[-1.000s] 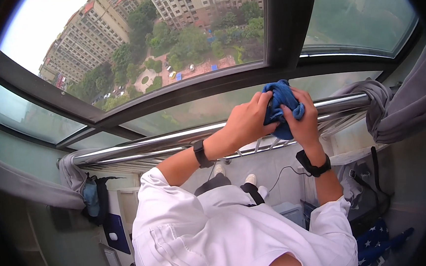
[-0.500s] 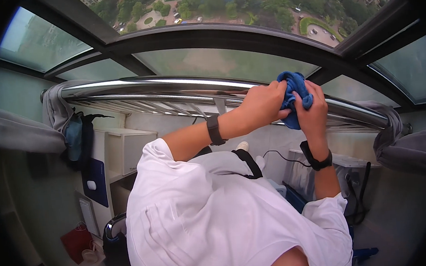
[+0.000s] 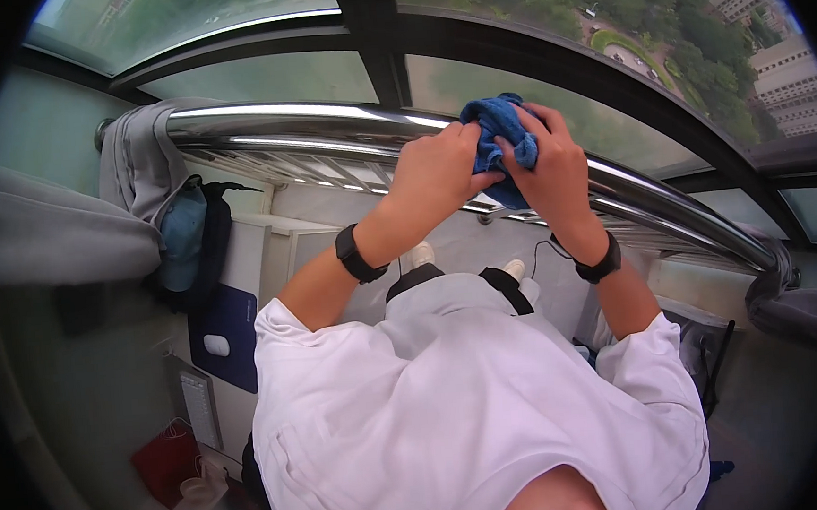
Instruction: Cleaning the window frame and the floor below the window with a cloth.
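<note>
A crumpled blue cloth (image 3: 499, 121) is bunched between my two hands, over the shiny metal railing (image 3: 323, 115) by the window. My left hand (image 3: 433, 170) grips the cloth from its left side, fingers bent into it. On the cloth's right side, my right hand (image 3: 550, 171) is closed on it, with the thumb pressed against the front. Part of the cloth hangs below the fingers. Whether it touches the rail behind my hands is hidden. Both wrists wear a black band.
Grey curtains (image 3: 141, 160) are gathered at the rail's left end, with another grey curtain (image 3: 800, 299) at its right end. A blue cap (image 3: 182, 240) hangs at left. Below it, a white mouse (image 3: 216, 344) rests on a dark blue pad near a keyboard (image 3: 198, 402). Dark-framed windows lie beyond the rail.
The view has turned, so the rail and the left-hand desk sit further right in the picture. Both hands still hold the cloth, which appears slightly more spread and further left in view.
</note>
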`<act>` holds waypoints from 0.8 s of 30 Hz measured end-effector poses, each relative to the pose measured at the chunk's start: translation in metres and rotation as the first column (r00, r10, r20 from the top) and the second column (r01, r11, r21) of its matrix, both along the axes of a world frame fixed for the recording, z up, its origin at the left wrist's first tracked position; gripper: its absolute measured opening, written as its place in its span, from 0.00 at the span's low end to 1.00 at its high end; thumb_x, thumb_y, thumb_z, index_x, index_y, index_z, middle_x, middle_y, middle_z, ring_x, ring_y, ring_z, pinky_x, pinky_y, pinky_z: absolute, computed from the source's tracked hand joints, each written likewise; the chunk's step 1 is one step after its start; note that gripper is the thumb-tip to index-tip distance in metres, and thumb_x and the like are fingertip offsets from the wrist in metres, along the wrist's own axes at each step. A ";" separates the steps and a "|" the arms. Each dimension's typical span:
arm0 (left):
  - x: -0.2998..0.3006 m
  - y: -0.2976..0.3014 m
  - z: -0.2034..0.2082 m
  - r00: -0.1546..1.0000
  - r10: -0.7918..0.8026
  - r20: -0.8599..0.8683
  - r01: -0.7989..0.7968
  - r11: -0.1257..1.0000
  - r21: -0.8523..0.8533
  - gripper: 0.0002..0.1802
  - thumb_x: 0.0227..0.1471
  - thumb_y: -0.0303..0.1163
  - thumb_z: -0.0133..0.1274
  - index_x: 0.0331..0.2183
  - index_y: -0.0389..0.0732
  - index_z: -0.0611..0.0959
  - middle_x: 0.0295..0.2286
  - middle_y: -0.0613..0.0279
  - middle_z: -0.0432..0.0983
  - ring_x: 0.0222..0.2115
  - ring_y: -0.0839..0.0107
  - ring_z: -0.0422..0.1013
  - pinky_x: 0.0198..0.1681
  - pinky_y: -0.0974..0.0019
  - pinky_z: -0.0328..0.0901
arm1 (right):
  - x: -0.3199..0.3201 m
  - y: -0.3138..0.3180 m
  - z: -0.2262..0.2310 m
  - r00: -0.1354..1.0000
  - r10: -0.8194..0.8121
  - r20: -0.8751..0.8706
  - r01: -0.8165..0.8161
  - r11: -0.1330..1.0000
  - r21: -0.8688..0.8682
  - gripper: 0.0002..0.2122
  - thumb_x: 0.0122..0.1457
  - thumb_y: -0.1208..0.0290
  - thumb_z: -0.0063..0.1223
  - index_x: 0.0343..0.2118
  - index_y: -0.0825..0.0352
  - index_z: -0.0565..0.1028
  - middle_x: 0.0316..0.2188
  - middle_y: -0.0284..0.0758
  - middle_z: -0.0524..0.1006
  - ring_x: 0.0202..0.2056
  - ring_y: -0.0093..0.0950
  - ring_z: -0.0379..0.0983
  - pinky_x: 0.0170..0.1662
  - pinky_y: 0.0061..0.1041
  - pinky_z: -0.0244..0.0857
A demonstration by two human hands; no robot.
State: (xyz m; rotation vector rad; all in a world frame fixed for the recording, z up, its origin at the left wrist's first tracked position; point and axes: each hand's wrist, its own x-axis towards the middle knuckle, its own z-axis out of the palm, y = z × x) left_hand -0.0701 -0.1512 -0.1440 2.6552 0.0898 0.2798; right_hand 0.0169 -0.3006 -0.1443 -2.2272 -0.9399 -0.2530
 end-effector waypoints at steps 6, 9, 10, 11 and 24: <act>-0.069 0.118 0.004 0.960 0.281 -0.009 -0.279 0.955 0.097 0.27 0.38 0.49 0.66 0.33 0.39 0.77 0.26 0.57 0.76 0.27 0.56 0.75 0.28 0.59 0.70 | -0.042 0.142 -0.010 0.970 0.226 0.091 -0.226 0.974 -0.010 0.22 0.49 0.63 0.63 0.48 0.62 0.75 0.46 0.42 0.72 0.34 0.42 0.77 0.35 0.33 0.74; -0.086 0.149 0.005 0.931 0.365 -0.008 -0.362 0.926 0.111 0.27 0.37 0.48 0.67 0.33 0.38 0.76 0.28 0.55 0.75 0.28 0.55 0.75 0.29 0.59 0.70 | -0.058 0.187 -0.013 0.953 0.286 0.105 -0.288 0.958 0.006 0.23 0.46 0.66 0.64 0.47 0.64 0.75 0.45 0.43 0.72 0.34 0.41 0.77 0.35 0.32 0.73; -0.090 0.155 0.004 0.910 0.415 0.008 -0.413 0.902 0.123 0.28 0.37 0.47 0.67 0.33 0.37 0.76 0.30 0.55 0.74 0.29 0.55 0.75 0.29 0.59 0.70 | -0.060 0.196 -0.014 0.939 0.319 0.127 -0.324 0.946 0.018 0.23 0.43 0.68 0.65 0.45 0.65 0.75 0.44 0.44 0.72 0.34 0.40 0.77 0.35 0.33 0.73; -0.090 0.157 0.003 0.888 0.459 0.025 -0.458 0.879 0.132 0.28 0.37 0.46 0.68 0.34 0.36 0.76 0.32 0.54 0.72 0.31 0.54 0.75 0.30 0.58 0.70 | -0.064 0.199 -0.016 0.943 0.309 0.128 -0.313 0.950 0.018 0.27 0.39 0.69 0.67 0.47 0.66 0.74 0.45 0.45 0.71 0.35 0.40 0.77 0.36 0.33 0.73; -0.039 0.107 -0.002 0.983 0.131 0.132 -0.132 0.991 0.001 0.42 0.31 0.39 0.67 0.48 0.33 0.68 0.36 0.49 0.65 0.31 0.51 0.73 0.28 0.59 0.71 | -0.038 0.114 -0.006 0.991 0.124 -0.056 -0.125 0.992 -0.005 0.22 0.48 0.63 0.63 0.48 0.61 0.75 0.43 0.43 0.73 0.32 0.41 0.77 0.38 0.32 0.72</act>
